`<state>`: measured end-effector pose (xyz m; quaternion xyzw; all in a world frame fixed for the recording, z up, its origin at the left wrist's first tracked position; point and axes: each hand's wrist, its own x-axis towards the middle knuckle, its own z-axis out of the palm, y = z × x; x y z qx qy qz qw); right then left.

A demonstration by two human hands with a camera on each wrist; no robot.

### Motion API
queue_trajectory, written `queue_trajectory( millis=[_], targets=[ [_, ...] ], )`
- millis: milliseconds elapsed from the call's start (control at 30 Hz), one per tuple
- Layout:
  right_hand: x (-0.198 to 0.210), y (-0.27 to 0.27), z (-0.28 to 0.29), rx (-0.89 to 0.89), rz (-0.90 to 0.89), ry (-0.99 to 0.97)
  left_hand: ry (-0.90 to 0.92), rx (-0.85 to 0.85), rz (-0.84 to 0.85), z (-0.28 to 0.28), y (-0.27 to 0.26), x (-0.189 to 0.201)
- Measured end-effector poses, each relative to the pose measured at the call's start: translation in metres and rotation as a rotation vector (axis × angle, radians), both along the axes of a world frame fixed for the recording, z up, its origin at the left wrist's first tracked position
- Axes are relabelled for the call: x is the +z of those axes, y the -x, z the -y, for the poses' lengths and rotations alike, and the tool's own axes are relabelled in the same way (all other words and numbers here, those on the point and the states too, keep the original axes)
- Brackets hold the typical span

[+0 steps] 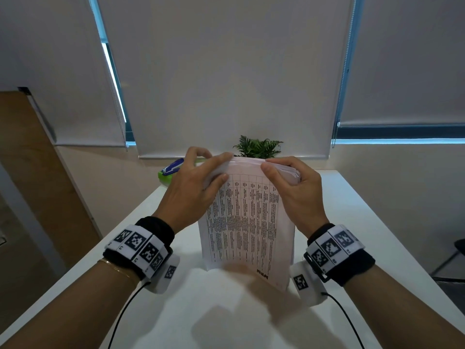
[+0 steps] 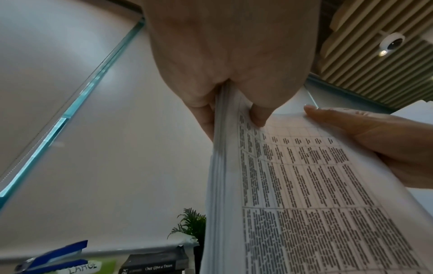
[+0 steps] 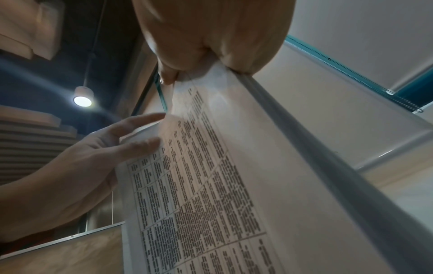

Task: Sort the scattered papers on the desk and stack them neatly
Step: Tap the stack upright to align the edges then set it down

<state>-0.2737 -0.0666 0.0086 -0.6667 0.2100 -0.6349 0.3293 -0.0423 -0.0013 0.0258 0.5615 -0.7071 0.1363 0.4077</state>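
A thick stack of printed papers (image 1: 245,222) stands upright on its lower edge on the white desk (image 1: 352,222), its front sheet covered with a table of text. My left hand (image 1: 201,177) grips the stack's upper left corner, thumb on the front sheet and fingers behind. My right hand (image 1: 289,177) grips the upper right corner the same way. In the left wrist view the stack (image 2: 293,204) shows its layered side edge under my left hand (image 2: 234,103). The right wrist view has the stack (image 3: 211,185) pinched at the top by my right hand (image 3: 199,68).
Behind the stack at the desk's far edge sit a small green plant (image 1: 259,147), a blue stapler (image 1: 173,167) on a green box (image 1: 164,178), and dark books (image 2: 154,263). Roller blinds cover the windows beyond. A chair (image 1: 453,258) stands at the right.
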Motion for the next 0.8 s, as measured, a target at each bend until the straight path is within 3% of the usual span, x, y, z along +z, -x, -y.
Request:
queue_trajectory(
  millis=[267, 500, 567, 700, 800],
  targets=[
    [-0.006, 0.003, 0.006, -0.159, -0.213, 0.194, -0.033, -0.029, 0.012, -0.003, -0.001, 0.001],
    [0.000, 0.002, 0.005, -0.050, -0.038, 0.018, -0.041, -0.045, -0.039, -0.007, 0.002, 0.006],
    [0.001, 0.002, 0.003, -0.045, -0.005, -0.014, -0.038, -0.096, -0.206, -0.007, 0.002, 0.005],
    [-0.008, 0.005, -0.004, 0.131, 0.108, -0.264, -0.237, -0.277, -0.953, -0.009, 0.004, -0.005],
    [-0.024, 0.011, 0.003, 0.295, -0.065, -0.401, -0.298, -0.392, -1.102, -0.009, 0.010, -0.017]
  ],
)
